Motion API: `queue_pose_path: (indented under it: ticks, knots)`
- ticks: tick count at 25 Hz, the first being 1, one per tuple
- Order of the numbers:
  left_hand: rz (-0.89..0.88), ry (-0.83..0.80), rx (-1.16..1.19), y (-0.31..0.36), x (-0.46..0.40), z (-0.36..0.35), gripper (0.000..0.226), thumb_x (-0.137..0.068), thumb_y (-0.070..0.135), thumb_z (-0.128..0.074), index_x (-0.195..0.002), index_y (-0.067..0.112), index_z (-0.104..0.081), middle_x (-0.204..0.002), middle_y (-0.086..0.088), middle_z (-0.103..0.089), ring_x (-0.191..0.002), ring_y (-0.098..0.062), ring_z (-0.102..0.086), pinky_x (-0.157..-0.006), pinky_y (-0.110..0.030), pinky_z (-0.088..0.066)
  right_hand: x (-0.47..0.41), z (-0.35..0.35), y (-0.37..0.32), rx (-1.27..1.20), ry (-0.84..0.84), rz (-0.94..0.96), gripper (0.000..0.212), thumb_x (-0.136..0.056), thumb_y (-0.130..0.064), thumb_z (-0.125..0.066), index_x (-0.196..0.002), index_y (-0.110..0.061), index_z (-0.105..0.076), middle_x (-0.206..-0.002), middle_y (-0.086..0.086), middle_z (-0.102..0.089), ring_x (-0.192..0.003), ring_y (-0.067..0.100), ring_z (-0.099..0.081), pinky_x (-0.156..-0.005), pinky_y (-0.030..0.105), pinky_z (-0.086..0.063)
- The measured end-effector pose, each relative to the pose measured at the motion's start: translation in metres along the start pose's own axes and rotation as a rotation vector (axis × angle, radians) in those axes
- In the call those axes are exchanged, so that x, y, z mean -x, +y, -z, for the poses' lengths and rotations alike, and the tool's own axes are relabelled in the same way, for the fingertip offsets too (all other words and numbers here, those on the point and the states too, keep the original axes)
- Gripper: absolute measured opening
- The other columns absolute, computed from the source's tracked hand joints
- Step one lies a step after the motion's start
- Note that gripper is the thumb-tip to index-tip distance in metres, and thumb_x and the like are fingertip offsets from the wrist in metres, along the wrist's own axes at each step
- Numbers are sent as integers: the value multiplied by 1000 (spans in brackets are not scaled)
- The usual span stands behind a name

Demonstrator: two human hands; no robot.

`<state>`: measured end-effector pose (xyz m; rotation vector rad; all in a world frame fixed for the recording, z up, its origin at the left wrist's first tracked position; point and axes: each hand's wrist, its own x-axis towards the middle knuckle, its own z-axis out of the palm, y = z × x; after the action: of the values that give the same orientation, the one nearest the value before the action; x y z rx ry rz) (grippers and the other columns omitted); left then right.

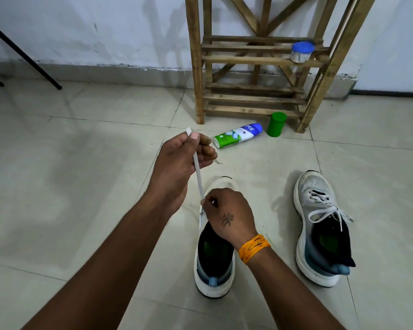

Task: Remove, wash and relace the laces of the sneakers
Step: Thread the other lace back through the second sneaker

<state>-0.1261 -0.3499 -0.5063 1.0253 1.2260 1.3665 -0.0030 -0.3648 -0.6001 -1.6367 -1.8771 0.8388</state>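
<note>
Your left hand (184,160) pinched the flat white lace (198,173) taut, running toward eleven o'clock from the grey knit sneaker (215,265) at six. Your right hand (229,215), nearer the eyelets, pinched its lower end there.

Glossy tiled floor (81,186), rough wooden rack (253,60), knit-mesh sneaker (317,194), flat cloth lace (198,177)

Pale tiled floor (81,186), bearing: two grey-white sneakers, one near centre (214,270), one laced at right (320,229); a bottle (237,135) lying on its side; an upright green container (276,124); a wooden rack (255,67) holding a blue-lidded jar (302,52).
</note>
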Motion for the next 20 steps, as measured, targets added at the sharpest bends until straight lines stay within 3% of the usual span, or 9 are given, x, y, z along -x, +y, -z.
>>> queue_pose_path:
  ticks: [1,3,5,8,10,13,15,18,20]
  knots:
    - [7,-1,0,1,0,1,33,-110,27,-46,-98,5,-67,-84,-10,-71,-90,-27,-73,-95,-42,-59,1,1,-4,-124,-46,-20,13,-97,-34,-65,-92,-24,-71,-62,-8,-56,-66,12,-58,-63,31,-40]
    - [35,-5,6,0,1,1,33,-110,26,-46,-99,4,-67,-84,-10,-70,-89,-28,-73,-96,-45,-59,3,3,-23,-601,-116,-49,12,-99,-29,-65,-108,-22,-69,-65,-2,-60,-59,9,-58,-62,29,-43]
    - [55,-8,17,0,2,0,32,-110,26,-46,-100,4,-67,-84,-10,-70,-90,-28,-73,-97,-47,-58,4,4,-35,-746,-90,-40,13,-102,-26,-62,-99,-15,-67,-63,2,-60,-53,9,-49,-57,30,-39]
    - [46,-5,29,3,-1,3,33,-110,27,-45,-100,4,-67,-83,-9,-70,-90,-28,-73,-99,-46,-58,7,-7,-19,-465,-82,-35,27,-101,-23,-60,-80,-8,-64,-63,3,-64,-57,15,-54,-62,35,-47]
    - [39,4,39,4,-4,7,34,-111,28,-44,-100,4,-67,-83,-8,-71,-90,-27,-73,-98,-46,-58,12,-12,-10,-238,-119,-13,24,-101,-25,-59,-81,-12,-64,-68,4,-69,-67,18,-63,-72,40,-52]
    - [54,-16,44,2,-3,5,34,-111,27,-44,-100,4,-66,-82,-7,-70,-89,-27,-72,-95,-43,-59,12,-6,-26,-497,-23,33,7,-102,-23,-61,-106,-22,-67,-69,5,-68,-65,14,-63,-66,32,-51]
    - [68,-41,45,1,-2,2,33,-110,28,-44,-100,5,-66,-82,-7,-70,-90,-27,-72,-89,-40,-60,7,-1,-37,-677,-2,42,7,-103,-22,-60,-101,-19,-66,-65,4,-65,-57,9,-56,-58,28,-44]
    - [52,-47,45,5,-4,1,34,-111,28,-43,-100,5,-66,-81,-6,-70,-89,-27,-72,-94,-43,-60,3,-6,-24,-435,4,18,23,-101,-24,-60,-80,-15,-61,-64,2,-65,-62,18,-59,-64,38,-50]
    - [40,-31,44,6,-5,1,34,-111,27,-43,-99,5,-65,-80,-6,-70,-87,-26,-72,-97,-45,-59,6,-9,-14,-245,-44,9,22,-100,-26,-59,-79,-19,-60,-67,2,-67,-68,19,-62,-72,43,-52]
